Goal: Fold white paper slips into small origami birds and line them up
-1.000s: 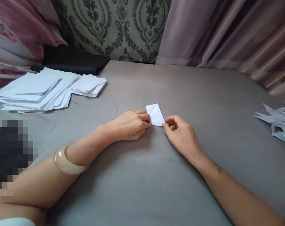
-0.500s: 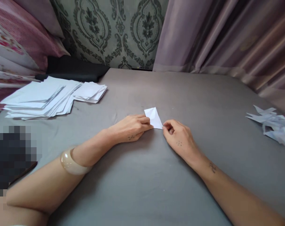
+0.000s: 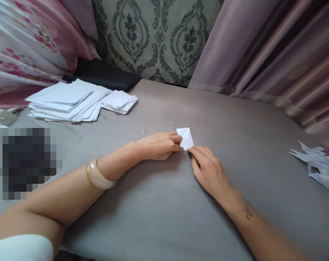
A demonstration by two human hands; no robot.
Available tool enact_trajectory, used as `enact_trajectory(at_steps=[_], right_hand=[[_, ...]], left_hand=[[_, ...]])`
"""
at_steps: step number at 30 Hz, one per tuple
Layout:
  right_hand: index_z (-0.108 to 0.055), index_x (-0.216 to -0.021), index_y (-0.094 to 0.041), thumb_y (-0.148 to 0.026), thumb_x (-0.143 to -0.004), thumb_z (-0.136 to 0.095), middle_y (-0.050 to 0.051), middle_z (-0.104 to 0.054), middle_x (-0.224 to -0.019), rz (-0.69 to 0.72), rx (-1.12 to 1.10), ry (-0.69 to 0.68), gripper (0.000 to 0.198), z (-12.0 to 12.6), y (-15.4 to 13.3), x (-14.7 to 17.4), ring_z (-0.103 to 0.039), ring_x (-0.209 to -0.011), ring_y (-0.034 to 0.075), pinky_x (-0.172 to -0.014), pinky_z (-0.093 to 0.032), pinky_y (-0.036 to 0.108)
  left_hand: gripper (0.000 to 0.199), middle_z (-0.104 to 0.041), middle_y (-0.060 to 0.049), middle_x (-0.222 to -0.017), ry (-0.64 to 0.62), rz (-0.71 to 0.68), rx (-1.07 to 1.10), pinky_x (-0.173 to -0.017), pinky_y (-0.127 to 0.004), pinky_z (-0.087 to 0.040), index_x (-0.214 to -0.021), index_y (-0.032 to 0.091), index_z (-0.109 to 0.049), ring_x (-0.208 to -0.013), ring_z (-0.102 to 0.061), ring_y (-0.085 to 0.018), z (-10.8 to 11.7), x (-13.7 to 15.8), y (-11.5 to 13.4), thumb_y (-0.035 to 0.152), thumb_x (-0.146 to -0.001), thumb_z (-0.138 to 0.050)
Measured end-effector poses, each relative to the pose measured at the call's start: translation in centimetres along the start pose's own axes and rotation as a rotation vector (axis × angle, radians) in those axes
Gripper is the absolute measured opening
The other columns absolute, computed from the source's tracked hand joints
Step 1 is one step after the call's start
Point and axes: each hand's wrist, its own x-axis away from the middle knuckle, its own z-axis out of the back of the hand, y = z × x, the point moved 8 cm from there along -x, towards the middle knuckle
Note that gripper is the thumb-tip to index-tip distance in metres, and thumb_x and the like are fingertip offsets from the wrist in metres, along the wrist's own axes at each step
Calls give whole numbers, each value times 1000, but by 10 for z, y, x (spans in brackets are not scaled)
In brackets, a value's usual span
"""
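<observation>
A small folded piece of white paper [image 3: 186, 137], with creases showing, lies on the grey cloth-covered surface [image 3: 159, 203]. My left hand [image 3: 164, 145] grips its left side, fingers closed and partly covering that edge. At the lower right corner, the fingertips of my right hand [image 3: 206, 161] are pinched together on the paper's near edge. The two hands' fingertips are close to each other there. A pale bangle [image 3: 99, 175] circles my left forearm.
Stacked larger white sheets [image 3: 63, 103] and a smaller paper stack [image 3: 120, 101] lie at the far left, before a black cloth [image 3: 104, 74]. Pointed folded paper pieces [image 3: 319, 166] are heaped at the right. Curtains [image 3: 248, 47] and a patterned wall [image 3: 159, 43] border the back.
My right hand has shifted its fingertips along the paper's near edge, closer to my left hand. The view has turned a little, so the scene sits further right.
</observation>
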Motion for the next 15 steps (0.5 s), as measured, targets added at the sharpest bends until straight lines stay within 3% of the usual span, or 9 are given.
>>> enact_trajectory(at_steps=[4, 10, 15], right_hand=[[-62, -113, -16, -7, -88, -41, 8, -65, -105, 11, 100, -26, 33, 0, -1, 1, -58, -94, 22, -80, -47, 33], [-60, -121, -24, -13, -86, -46, 7, -62, -100, -6, 261, -70, 40, -4, -6, -1, -57, -89, 22, -62, -45, 30], [-65, -113, -21, -8, -84, -44, 6, -64, -100, -1, 251, -66, 38, -1, -5, 1, -58, -90, 21, -66, -46, 30]], left_hand=[[33, -64, -9, -99, 49, -24, 46, -74, -29, -45, -101, 18, -68, -92, -56, -20, 4, 4, -4, 7, -88, -40], [34, -67, -8, -104, 83, -3, 112, -76, -28, -47, -98, 17, -69, -97, -59, -20, 3, 3, -7, 4, -84, -41], [35, -69, -7, -101, 97, 32, 192, -80, -28, -48, -97, 17, -70, -98, -61, -19, 4, 4, -11, 3, -82, -41]])
